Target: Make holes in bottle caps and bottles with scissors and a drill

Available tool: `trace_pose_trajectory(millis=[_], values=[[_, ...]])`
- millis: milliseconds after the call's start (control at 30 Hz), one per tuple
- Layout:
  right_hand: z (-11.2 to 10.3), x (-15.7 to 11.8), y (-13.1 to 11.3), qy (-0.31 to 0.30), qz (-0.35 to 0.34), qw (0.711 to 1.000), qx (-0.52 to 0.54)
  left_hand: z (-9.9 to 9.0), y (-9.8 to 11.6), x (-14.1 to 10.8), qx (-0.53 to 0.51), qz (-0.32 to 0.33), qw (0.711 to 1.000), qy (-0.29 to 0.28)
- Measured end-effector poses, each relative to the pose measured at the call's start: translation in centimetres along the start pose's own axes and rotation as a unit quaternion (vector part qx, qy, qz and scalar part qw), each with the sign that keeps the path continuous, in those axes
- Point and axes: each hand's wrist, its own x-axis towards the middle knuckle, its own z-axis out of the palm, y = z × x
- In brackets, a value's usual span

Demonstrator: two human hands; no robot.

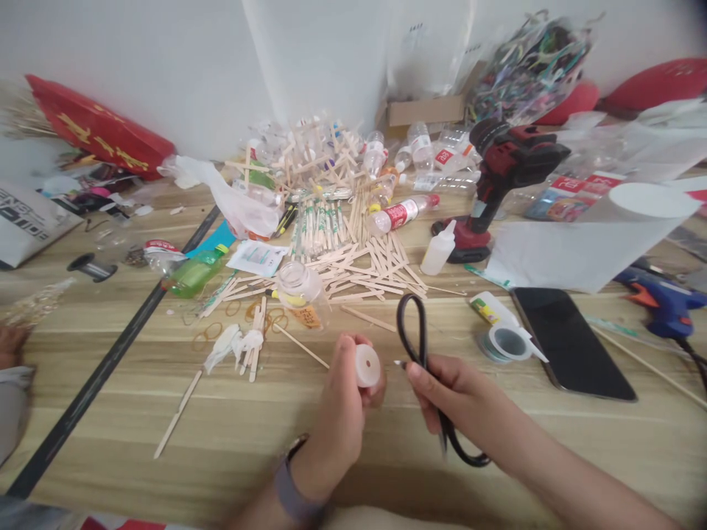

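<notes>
My left hand is closed around a whitish round bottle cap, which faces right and shows a small dark hole in its middle. To its right, my right hand grips a pair of scissors with large black loop handles, one loop rising above the fingers and the other hanging below. A small pale tip pokes out from my right thumb toward the cap, a short gap away from it. Part of the blades is hidden by my fingers.
Wooden sticks lie heaped beyond my hands, near a clear jar. On the right are a phone, a tape roll, a red-black drill and a blue glue gun. Another person's hand shows at far left.
</notes>
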Motion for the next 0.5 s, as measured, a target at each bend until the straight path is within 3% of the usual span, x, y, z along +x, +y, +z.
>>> trace_pose_trajectory(millis=[133, 200, 333, 500], values=[[-2.4, 0.1, 1.7, 0.101, -0.042, 0.983, -0.149, 0.2, 0.7, 0.4, -0.16, -0.147, 0.961, -0.171], [-3.3, 0.6, 3.0, 0.136, -0.063, 0.966, -0.213, 0.0, 0.7, 0.3, -0.198, -0.181, 0.939, -0.216], [-3.9, 2.2, 5.5, 0.158, -0.08, 0.95, -0.257, -0.6, 0.0, 0.0, -0.234, -0.189, 0.922, -0.242], [-4.0, 3.4, 6.7, 0.22, -0.09, 0.929, -0.284, -0.8, -0.2, -0.1, -0.213, -0.152, 0.933, -0.246]])
